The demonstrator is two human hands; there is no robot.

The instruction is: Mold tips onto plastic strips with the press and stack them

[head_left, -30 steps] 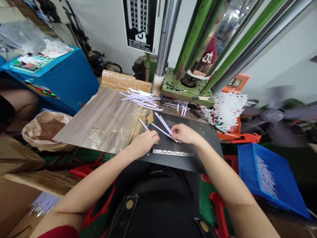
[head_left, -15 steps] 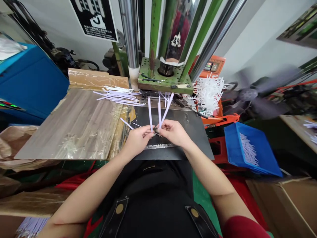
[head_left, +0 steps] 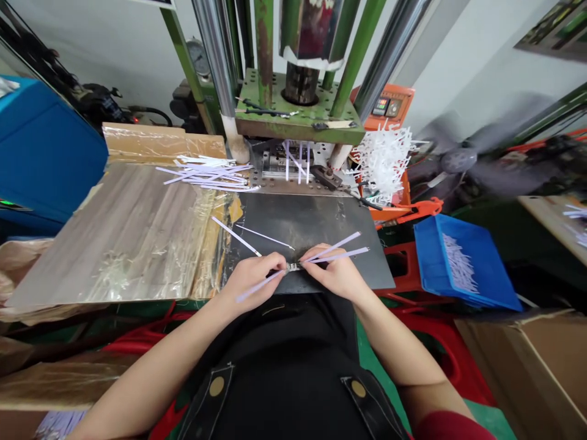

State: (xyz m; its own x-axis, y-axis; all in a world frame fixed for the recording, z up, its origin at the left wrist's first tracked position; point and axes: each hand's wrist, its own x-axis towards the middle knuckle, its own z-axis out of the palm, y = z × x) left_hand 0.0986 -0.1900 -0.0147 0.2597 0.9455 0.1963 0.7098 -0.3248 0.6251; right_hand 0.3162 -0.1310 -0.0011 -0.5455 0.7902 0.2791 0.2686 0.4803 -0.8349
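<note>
My left hand (head_left: 257, 278) is closed on a pale lilac strip (head_left: 260, 286) that points down to the left. Two more lilac strips (head_left: 342, 255) fan out to the right from the pinched fingers of my right hand (head_left: 332, 272). Between my fingertips a small slotted metal bar (head_left: 292, 266) shows, its ends hidden by the hands. Both hands are low over the dark plate (head_left: 316, 220). Beyond my left hand, a loose strip (head_left: 236, 236) and a thinner one (head_left: 266, 236) lie on the work surface.
Ahead stands a green press (head_left: 298, 125), with several strips upright in the metal fixture (head_left: 275, 164) beneath it. A strip pile (head_left: 208, 173) lies on the left board (head_left: 151, 226). White pieces (head_left: 385, 162) fill an orange container; a blue bin (head_left: 490, 275) and blurred fan (head_left: 458, 160) are right.
Both hands have come down nearer to me onto the slotted bar. The held strips have tipped from upright to slanting outward. The view has shifted, showing the press's fixture more fully.
</note>
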